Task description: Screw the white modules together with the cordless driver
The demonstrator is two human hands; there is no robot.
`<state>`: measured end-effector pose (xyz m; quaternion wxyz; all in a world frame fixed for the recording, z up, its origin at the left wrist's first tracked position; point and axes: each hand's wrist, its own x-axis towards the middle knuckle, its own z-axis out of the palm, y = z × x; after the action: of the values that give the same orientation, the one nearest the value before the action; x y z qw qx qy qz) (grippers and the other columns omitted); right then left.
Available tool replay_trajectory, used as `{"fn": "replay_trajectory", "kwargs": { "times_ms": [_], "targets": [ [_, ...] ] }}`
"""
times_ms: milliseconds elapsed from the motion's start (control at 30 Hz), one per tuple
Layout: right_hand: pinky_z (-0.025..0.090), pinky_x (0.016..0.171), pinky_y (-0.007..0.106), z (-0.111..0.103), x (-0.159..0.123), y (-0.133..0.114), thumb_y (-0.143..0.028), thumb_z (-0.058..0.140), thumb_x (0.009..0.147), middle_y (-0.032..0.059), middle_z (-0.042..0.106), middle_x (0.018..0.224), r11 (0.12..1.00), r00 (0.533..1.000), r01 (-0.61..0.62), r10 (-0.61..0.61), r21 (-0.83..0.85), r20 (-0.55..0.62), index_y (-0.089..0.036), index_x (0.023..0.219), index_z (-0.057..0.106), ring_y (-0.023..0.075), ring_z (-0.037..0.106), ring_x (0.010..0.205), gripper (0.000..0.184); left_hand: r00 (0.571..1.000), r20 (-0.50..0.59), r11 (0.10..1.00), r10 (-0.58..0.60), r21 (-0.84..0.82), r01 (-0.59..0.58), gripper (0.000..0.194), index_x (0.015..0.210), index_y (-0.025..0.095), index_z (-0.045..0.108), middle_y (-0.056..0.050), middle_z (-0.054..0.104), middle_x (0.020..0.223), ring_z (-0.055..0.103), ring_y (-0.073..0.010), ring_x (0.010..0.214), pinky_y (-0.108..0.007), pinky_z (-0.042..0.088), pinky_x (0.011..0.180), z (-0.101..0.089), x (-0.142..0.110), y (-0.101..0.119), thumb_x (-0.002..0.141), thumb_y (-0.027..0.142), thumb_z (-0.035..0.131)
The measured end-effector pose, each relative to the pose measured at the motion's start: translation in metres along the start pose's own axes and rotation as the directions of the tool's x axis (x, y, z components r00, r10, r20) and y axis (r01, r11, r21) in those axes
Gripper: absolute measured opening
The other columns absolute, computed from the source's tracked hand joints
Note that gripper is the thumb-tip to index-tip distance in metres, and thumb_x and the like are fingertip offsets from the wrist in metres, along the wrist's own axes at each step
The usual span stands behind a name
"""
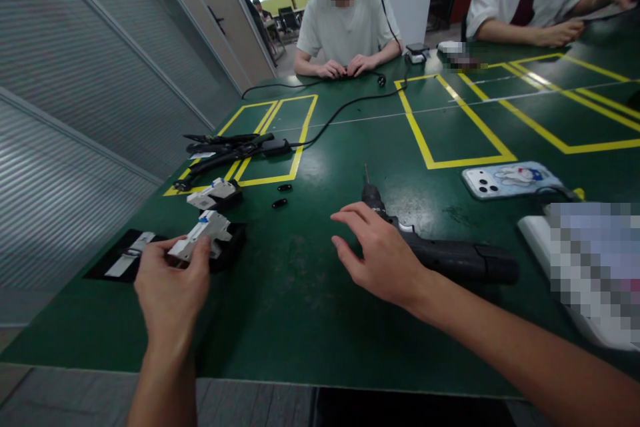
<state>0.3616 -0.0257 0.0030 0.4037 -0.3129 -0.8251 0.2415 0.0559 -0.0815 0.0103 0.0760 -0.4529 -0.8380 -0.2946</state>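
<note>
At the left of the table my left hand [173,280] grips a white circuit breaker [213,227] with a blue part on top, thumb on one side and fingers on the other. A similar white circuit breaker [213,195] lies just behind it, beside something black. My right hand [375,250] holds nothing. Its fingers are apart and point left, just in front of a black cordless screwdriver [460,257]. The screwdriver lies on its side with its thin bit pointing away from me. Whether the hand touches the tool I cannot tell.
Two small black pieces [283,195] lie mid-table. Left is a black sheet with a silvery strip [130,253]. Beyond lie a black folded device [230,153] and its cable [345,105]. A phone [510,180] and white object [537,247] lie right. Two people sit opposite.
</note>
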Motion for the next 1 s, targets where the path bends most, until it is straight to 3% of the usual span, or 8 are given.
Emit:
{"fn": "replay_trajectory", "kwargs": {
  "times_ms": [133,300,400,533,633,700,867,1000],
  "targets": [
    [0.043,0.089,0.041,0.011,0.016,-0.017,-0.014,0.058,0.094,0.0123,0.044,0.107,0.961,0.996,0.034,-0.009,-0.274,0.092,-0.004,0.115,0.056,0.026,0.044,0.098,0.023,1.0,0.017,1.0,0.004,-0.012,-0.004,0.045,0.11,0.017,0.053,-0.003,0.057,0.087,0.052,-0.0164,0.067,-0.024,0.038,0.053,0.002,0.0,0.0,0.079,0.049,0.057],
    [0.049,0.066,0.038,0.077,0.06,-0.035,-0.006,0.054,0.092,0.0166,0.046,0.094,0.817,0.921,-0.292,0.38,-0.497,0.084,0.0,0.106,0.061,0.0279,0.048,0.082,0.017,0.998,-0.058,1.0,0.005,0.03,-0.003,0.045,0.107,0.014,0.056,-0.003,0.057,0.082,0.05,-0.0135,0.061,-0.023,0.036,0.052,0.011,0.006,-0.008,0.079,0.05,0.059],
    [0.048,0.075,0.042,0.131,0.082,-0.028,-0.006,0.041,0.098,0.0258,0.037,0.117,0.767,0.903,-0.387,0.428,-0.512,-0.042,0.004,0.135,0.043,0.0325,0.045,0.095,0.039,0.999,-0.039,1.0,0.015,0.02,-0.015,0.049,0.111,0.015,0.057,-0.003,0.059,0.082,0.052,-0.0131,0.061,-0.023,0.037,0.052,0.015,0.008,-0.015,0.078,0.051,0.06],
    [0.036,0.094,0.049,0.173,0.094,-0.008,-0.013,0.04,0.101,0.0196,0.02,0.137,0.804,0.949,-0.302,0.304,-0.513,-0.083,-0.008,0.144,0.037,0.0348,0.035,0.111,0.043,0.998,-0.04,0.997,0.041,-0.064,-0.043,0.047,0.116,0.018,0.058,-0.004,0.063,0.092,0.056,-0.0133,0.067,-0.022,0.042,0.056,0.02,0.007,-0.016,0.078,0.045,0.062],
    [0.032,0.099,0.048,0.179,0.1,0.002,-0.011,0.041,0.101,0.0189,0.019,0.138,0.822,0.963,-0.262,0.254,-0.506,-0.086,-0.006,0.142,0.041,0.0353,0.027,0.118,0.041,0.994,-0.091,0.99,0.058,-0.121,-0.069,0.04,0.114,0.018,0.061,-0.005,0.065,0.094,0.058,-0.0136,0.071,-0.023,0.045,0.063,0.023,0.002,-0.012,0.083,0.042,0.057],
    [0.034,0.098,0.046,0.179,0.105,0.006,-0.009,0.045,0.099,0.0223,0.032,0.128,0.836,0.967,-0.245,0.246,-0.491,-0.064,0.0,0.133,0.05,0.0346,0.032,0.114,0.035,0.99,-0.123,0.991,0.064,-0.11,-0.078,0.037,0.113,0.018,0.062,-0.004,0.065,0.09,0.056,-0.0134,0.069,-0.023,0.044,0.062,0.025,-0.002,-0.01,0.086,0.042,0.053],
    [0.045,0.078,0.038,0.176,0.109,0.008,0.001,0.05,0.091,0.0188,0.047,0.094,0.887,0.978,-0.199,0.207,-0.417,-0.027,0.004,0.096,0.067,0.031,0.042,0.094,0.018,0.996,-0.033,0.982,0.088,-0.163,-0.093,0.038,0.117,0.023,0.062,-0.003,0.067,0.093,0.057,-0.0138,0.069,-0.024,0.044,0.061,0.027,-0.009,-0.01,0.084,0.042,0.058],
    [0.046,0.075,0.036,0.174,0.104,0.004,0.002,0.051,0.091,0.0152,0.047,0.095,0.923,0.973,-0.232,0.218,-0.308,-0.08,-0.001,0.097,0.066,0.0288,0.042,0.092,0.016,0.993,-0.006,0.975,0.12,-0.188,-0.119,0.05,0.128,0.025,0.054,-0.006,0.065,0.112,0.061,-0.0182,0.087,-0.028,0.047,0.072,0.028,-0.007,-0.013,0.081,0.039,0.062]
  ]
}}
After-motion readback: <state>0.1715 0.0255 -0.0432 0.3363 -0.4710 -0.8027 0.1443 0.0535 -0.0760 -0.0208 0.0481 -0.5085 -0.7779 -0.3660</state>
